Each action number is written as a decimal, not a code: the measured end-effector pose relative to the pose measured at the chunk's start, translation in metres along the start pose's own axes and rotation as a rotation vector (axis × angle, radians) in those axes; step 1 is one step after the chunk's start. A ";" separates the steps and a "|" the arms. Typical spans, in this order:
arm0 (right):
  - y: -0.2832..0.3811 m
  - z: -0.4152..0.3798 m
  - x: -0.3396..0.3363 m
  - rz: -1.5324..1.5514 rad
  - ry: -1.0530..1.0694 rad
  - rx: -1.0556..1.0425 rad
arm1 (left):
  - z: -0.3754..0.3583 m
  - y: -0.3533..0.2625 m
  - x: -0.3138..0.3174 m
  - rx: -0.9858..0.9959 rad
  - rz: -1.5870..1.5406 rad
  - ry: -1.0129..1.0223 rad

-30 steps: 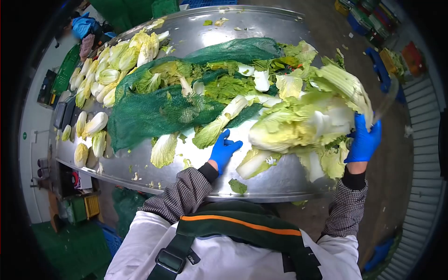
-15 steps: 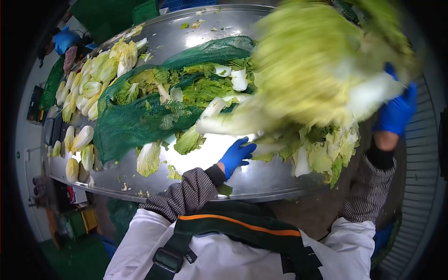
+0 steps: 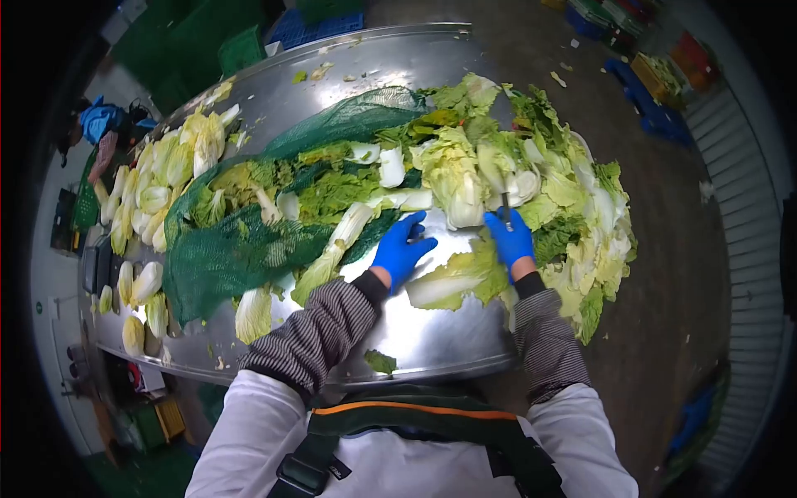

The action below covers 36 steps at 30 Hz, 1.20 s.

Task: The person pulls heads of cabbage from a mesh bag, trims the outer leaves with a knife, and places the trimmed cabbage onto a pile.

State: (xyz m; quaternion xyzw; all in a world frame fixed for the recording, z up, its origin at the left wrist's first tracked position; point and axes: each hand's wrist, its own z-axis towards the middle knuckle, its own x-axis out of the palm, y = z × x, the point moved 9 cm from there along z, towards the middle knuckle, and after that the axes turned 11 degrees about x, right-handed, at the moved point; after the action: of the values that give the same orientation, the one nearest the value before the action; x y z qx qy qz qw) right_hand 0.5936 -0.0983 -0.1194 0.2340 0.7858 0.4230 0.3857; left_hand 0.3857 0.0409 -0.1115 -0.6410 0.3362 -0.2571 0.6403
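Observation:
My left hand (image 3: 401, 249), in a blue glove, hovers over the metal table (image 3: 386, 328) with its fingers apart and nothing in them. My right hand (image 3: 511, 239), gloved too, is closed around a knife (image 3: 506, 204) whose slim dark blade points away from me. Just beyond both hands sits a Chinese cabbage (image 3: 455, 178), its pale base facing me. To the right of the blade lies a cut white cabbage base (image 3: 523, 187). A loose outer leaf (image 3: 452, 280) rests on the metal between my wrists.
Green netting (image 3: 249, 257) with leaf scraps spreads across the left middle. Several trimmed cabbages (image 3: 170, 170) lie at the far left. A leaf heap (image 3: 594, 241) overhangs the table's right end. Another person (image 3: 101, 124) stands at the far left; blue crates (image 3: 647, 104) are on the floor.
The blurred mass of cabbage leaves at upper right has come down onto the heap. My right hand has moved left to the cabbage and now grips a knife. My left hand has shifted slightly away from me.

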 end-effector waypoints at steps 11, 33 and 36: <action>0.002 0.034 0.022 -0.075 0.030 -0.112 | 0.085 0.027 0.060 -0.049 0.226 -0.131; -0.062 -0.062 -0.003 0.833 -0.099 0.176 | -0.012 0.036 0.006 -0.324 -0.725 -0.071; -0.070 -0.051 -0.024 0.657 -0.100 0.155 | -0.021 0.045 0.006 -0.454 -1.151 -0.043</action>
State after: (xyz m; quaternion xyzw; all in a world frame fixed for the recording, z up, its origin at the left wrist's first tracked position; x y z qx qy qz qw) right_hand 0.5635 -0.1769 -0.1509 0.5238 0.6783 0.4517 0.2480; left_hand 0.3690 0.0248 -0.1559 -0.8449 -0.0301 -0.4705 0.2529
